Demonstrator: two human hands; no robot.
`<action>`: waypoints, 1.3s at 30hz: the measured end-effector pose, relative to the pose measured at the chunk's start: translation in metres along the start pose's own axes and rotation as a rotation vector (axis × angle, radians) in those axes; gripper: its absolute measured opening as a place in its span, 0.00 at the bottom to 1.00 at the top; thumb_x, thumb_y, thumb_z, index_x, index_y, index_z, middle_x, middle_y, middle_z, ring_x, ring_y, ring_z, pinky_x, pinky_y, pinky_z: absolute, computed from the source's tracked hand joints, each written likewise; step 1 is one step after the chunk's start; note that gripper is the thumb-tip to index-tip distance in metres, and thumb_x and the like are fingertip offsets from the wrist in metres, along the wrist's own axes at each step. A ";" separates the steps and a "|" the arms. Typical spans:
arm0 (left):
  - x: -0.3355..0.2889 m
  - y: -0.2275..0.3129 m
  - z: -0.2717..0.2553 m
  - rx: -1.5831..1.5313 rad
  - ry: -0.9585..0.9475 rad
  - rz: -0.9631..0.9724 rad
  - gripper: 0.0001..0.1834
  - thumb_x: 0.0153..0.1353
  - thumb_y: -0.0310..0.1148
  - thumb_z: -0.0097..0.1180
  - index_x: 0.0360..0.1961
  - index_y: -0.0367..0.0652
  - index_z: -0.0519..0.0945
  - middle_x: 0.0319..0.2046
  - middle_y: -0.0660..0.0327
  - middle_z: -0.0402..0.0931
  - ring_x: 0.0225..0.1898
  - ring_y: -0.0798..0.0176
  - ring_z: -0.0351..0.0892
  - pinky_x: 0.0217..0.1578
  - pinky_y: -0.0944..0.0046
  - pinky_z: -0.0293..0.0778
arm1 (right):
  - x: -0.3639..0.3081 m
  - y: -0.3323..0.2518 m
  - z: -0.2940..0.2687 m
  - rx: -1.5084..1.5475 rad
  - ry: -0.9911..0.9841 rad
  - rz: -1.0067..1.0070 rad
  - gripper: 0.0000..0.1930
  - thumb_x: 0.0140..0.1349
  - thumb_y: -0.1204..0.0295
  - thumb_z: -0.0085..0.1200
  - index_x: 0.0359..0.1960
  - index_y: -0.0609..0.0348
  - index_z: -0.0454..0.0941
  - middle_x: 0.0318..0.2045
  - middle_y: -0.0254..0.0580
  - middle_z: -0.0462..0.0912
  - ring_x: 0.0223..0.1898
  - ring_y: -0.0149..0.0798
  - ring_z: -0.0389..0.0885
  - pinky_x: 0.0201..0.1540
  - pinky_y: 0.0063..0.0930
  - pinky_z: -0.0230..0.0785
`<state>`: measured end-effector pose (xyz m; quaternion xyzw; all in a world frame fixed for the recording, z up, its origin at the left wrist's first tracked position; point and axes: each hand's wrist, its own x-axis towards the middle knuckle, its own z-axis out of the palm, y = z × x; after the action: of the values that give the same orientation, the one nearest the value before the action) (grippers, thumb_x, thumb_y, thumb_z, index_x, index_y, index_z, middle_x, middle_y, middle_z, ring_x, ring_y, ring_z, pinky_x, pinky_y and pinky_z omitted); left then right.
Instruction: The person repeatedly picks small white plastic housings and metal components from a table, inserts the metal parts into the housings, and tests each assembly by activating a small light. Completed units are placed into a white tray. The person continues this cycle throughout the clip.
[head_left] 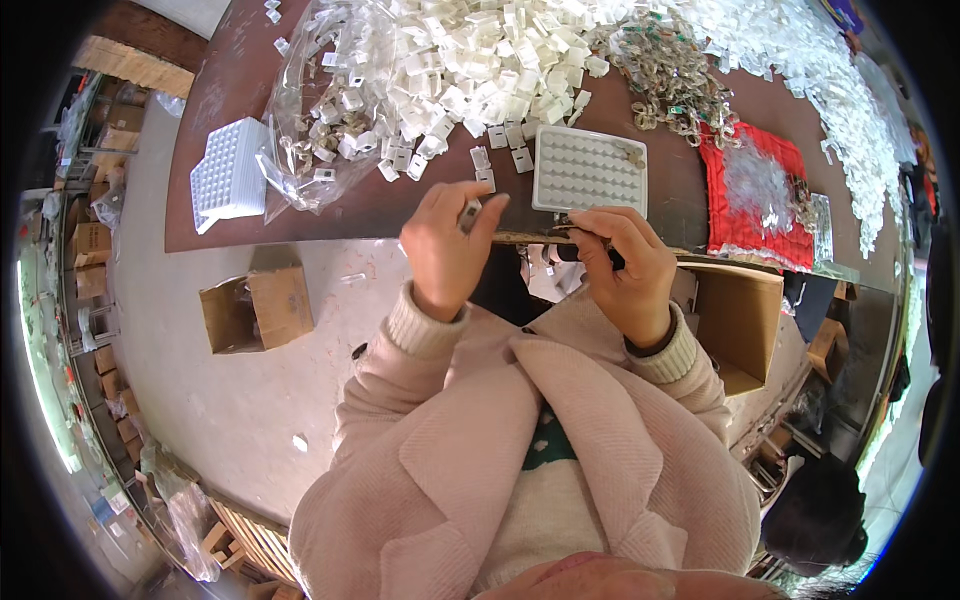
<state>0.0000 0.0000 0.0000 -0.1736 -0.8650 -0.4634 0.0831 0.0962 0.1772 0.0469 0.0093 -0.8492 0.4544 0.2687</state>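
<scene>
Small white piece (467, 216), one: pale, boxy, apparently plastic, with a darker patch on its face; finer detail too small to read. Location: left of the pocketed tray (588, 172) and slightly nearer the wearer, in the left hand (445, 245), whose thumb and forefinger close around it. Right hand (632, 262), one: just on the near side of the tray, thumb and forefinger nearly meeting on a small dark item (563, 224), apparently pinched; its kind cannot be told. Handling note, as judged: a light grip on the white piece's side edges suits it best, face turned up to the eye; the dark item wants a tip-only pinch; both hands are better worked over the table (350, 222) than past its edge, since a slip on the near side of the tray could end on the floor. Surroundings: loose white pieces (480, 158), just left of the tray; heap of like pieces (490, 60), beyond it; clear bag (297, 175) and stack of dimpled trays (232, 175), farther left of it; brownish tangle of small parts (670, 75), beyond it to the right; red cloth-like item (765, 243), right of it; bank of clear pieces (855, 120), far right of it.
</scene>
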 end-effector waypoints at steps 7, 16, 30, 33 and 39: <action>0.021 -0.012 0.011 0.521 0.018 0.115 0.14 0.53 0.43 0.72 0.32 0.46 0.85 0.29 0.60 0.82 0.27 0.53 0.82 0.26 0.57 0.75 | 0.004 -0.002 -0.001 0.071 -0.065 0.032 0.11 0.59 0.87 0.59 0.43 0.64 0.83 0.36 0.43 0.83 0.29 0.31 0.83 0.30 0.22 0.75; 0.008 0.017 -0.035 -0.141 -0.287 0.224 0.13 0.45 0.29 0.75 0.32 0.40 0.85 0.24 0.61 0.76 0.21 0.62 0.77 0.22 0.66 0.71 | 0.024 0.006 0.002 0.282 -0.148 -0.112 0.11 0.61 0.86 0.59 0.44 0.63 0.83 0.37 0.43 0.83 0.33 0.32 0.84 0.34 0.23 0.76; -0.013 0.018 -0.011 -0.855 -0.198 0.112 0.25 0.41 0.19 0.77 0.44 0.34 0.83 0.37 0.60 0.81 0.33 0.72 0.76 0.33 0.72 0.72 | 0.013 -0.002 0.017 0.872 0.004 0.347 0.08 0.69 0.80 0.56 0.48 0.66 0.79 0.34 0.39 0.86 0.34 0.25 0.84 0.29 0.13 0.73; -0.010 0.015 -0.011 -0.693 -0.124 0.278 0.20 0.49 0.21 0.74 0.45 0.34 0.82 0.39 0.58 0.81 0.30 0.73 0.76 0.30 0.74 0.72 | 0.012 -0.010 0.013 0.866 -0.072 0.401 0.09 0.69 0.79 0.57 0.49 0.65 0.79 0.34 0.39 0.86 0.34 0.26 0.84 0.30 0.15 0.74; -0.022 0.023 -0.010 -1.186 -0.176 -0.113 0.13 0.62 0.17 0.61 0.48 0.33 0.79 0.44 0.51 0.83 0.31 0.70 0.80 0.27 0.72 0.74 | 0.014 -0.014 0.012 0.520 0.016 0.175 0.09 0.61 0.85 0.61 0.42 0.65 0.84 0.34 0.40 0.86 0.35 0.28 0.85 0.34 0.19 0.77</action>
<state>0.0291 -0.0017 0.0163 -0.1817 -0.4704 -0.8545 -0.1248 0.0821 0.1628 0.0586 0.0010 -0.6995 0.6787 0.2237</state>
